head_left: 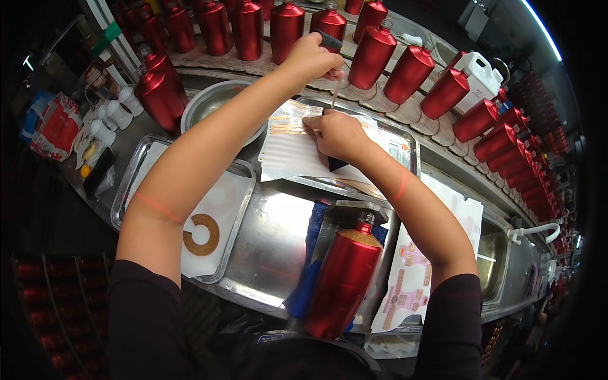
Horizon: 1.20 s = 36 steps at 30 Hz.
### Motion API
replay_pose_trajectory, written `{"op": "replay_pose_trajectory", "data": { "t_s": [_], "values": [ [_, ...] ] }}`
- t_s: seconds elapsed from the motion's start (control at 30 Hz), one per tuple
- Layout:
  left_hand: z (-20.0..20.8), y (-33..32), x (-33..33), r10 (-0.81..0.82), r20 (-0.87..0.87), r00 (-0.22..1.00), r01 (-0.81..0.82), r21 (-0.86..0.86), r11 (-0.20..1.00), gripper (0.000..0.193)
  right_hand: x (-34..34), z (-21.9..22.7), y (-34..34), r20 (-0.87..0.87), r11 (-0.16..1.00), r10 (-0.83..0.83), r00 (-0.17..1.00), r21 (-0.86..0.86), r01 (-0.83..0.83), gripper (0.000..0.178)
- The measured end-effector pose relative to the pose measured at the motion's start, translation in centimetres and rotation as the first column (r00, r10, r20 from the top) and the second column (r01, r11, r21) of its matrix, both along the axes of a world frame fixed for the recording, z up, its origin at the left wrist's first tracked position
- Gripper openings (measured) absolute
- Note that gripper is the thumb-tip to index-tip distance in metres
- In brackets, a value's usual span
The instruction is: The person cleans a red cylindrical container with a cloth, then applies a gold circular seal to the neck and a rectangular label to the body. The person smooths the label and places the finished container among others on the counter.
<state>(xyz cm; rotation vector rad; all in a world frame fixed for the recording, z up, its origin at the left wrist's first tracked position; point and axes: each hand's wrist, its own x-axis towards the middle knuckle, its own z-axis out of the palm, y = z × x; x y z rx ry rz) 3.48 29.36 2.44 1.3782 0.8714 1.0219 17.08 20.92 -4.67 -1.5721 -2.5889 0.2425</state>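
Note:
My left hand (315,60) is closed around a black-handled tool (330,42), held up near the row of bottles. A thin pale shaft (335,94) runs down from that hand toward my right hand (342,134). My right hand is closed over a white sheet (288,158) with thin gold strips (290,127), its fingertips at the strips' ends. A dark flat corner (336,163) shows beneath it; what its fingers grip is hidden. The sheet lies on a metal tray (405,166). Closer to me, a red bottle (342,285) with a gold collar leans tilted in a metal stand (329,231).
Red bottles (288,31) line the curved ledge behind. At left are a metal bowl (190,114) and a tray (248,209) with a gold ring-shaped piece (201,235). Patterned decal sheets (405,278) lie at right, beside a sink (494,259). A blue cloth (307,278) lies by the stand.

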Motion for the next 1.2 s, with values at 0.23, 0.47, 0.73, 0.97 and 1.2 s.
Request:
{"op": "replay_pose_trajectory", "data": {
  "t_s": [0.23,0.47,0.73,0.97,1.2],
  "values": [
    [3.5,0.7,5.0,-0.086,0.043,0.995,0.082,0.085,0.993,0.039,-0.2,0.5,-0.1,0.061,1.000,-0.014,0.998,-0.026,0.015,0.036],
    [6.1,1.0,8.1,-0.069,-0.103,0.992,0.087,0.172,0.981,0.044,1.7,0.9,-1.6,-0.189,0.999,0.015,0.982,0.046,-0.006,0.040],
    [6.5,0.4,7.1,-0.076,-0.029,0.997,0.079,0.148,0.986,0.041,7.3,1.2,-2.1,-0.327,0.940,-0.321,0.889,0.003,0.340,0.025],
    [6.8,0.4,6.7,-0.103,0.076,0.992,0.091,0.147,0.985,0.060,4.2,0.4,-0.2,-0.389,0.887,-0.367,0.845,0.127,0.444,0.030],
    [7.2,1.1,6.7,-0.117,0.133,0.984,0.103,0.108,0.989,0.075,3.3,-0.7,0.5,-0.346,0.856,-0.348,0.871,0.262,0.446,0.015]
  ]
}}
